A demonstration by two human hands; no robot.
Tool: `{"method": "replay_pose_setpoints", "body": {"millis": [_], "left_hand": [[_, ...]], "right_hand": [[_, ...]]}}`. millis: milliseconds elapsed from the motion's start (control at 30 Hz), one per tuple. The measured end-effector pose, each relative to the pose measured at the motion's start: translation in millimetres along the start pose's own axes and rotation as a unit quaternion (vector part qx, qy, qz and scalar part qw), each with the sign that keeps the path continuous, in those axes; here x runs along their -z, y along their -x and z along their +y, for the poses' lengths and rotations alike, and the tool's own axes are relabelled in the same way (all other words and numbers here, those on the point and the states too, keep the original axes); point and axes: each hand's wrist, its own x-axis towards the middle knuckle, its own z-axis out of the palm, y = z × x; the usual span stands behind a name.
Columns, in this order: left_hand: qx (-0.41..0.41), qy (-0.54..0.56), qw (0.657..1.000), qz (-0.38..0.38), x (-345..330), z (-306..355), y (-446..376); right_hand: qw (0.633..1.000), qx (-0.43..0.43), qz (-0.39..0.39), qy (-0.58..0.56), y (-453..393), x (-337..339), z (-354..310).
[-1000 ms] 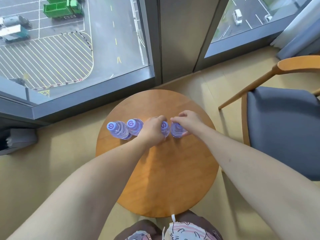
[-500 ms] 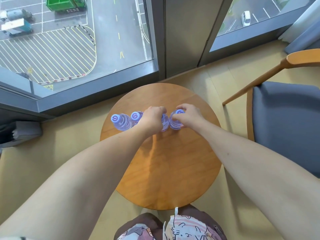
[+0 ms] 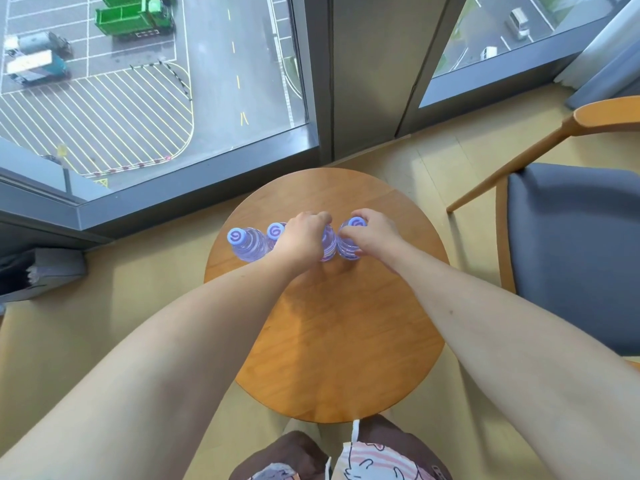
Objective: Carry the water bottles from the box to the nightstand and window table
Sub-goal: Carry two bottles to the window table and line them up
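Observation:
Several clear water bottles with purple caps stand upright in a row on the round wooden window table (image 3: pixel 332 341). The leftmost bottle (image 3: pixel 244 245) and the second bottle (image 3: pixel 275 232) stand free. My left hand (image 3: pixel 303 237) grips the third bottle (image 3: pixel 329 245), covering its cap. My right hand (image 3: pixel 372 233) grips the rightmost bottle (image 3: pixel 348 249), fingers curled round its neck below the cap. Both held bottles rest on the tabletop, side by side and touching.
A wooden chair with a grey seat (image 3: pixel 571 251) stands right of the table. Floor-to-ceiling windows (image 3: pixel 156 98) run behind it. A grey box-like object (image 3: pixel 41 271) sits on the floor at far left. The table's near half is bare wood.
The view shifted slightly. My right hand's fingers slid lower round the rightmost bottle, so its cap now shows. The bottles stay where they stood.

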Motion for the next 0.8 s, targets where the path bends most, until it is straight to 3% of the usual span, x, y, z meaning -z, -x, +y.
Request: {"method": "replay_pose_setpoints", "body": {"millis": [233, 433, 633, 800], "left_hand": [[0.002, 0.011, 1.0, -0.007, 7.3, 4.3, 3.6], [-0.014, 0.023, 0.999, 0.02, 44.7, 3.0, 20.5], [-0.016, 0.016, 0.996, 0.083, 107.6, 5.1, 52.6], [0.017, 0.014, 0.986, 0.166, 170.2, 2.0, 94.2]], "right_hand": [[1.0, -0.017, -0.015, 0.012, 12.4, 2.5, -4.6], [0.999, 0.02, 0.023, 0.04, 43.9, 10.9, -30.2], [0.988, 0.095, 0.073, 0.094, 98.9, 29.0, -85.1], [0.964, 0.194, 0.057, 0.171, 135.3, 30.8, -147.7]]}}
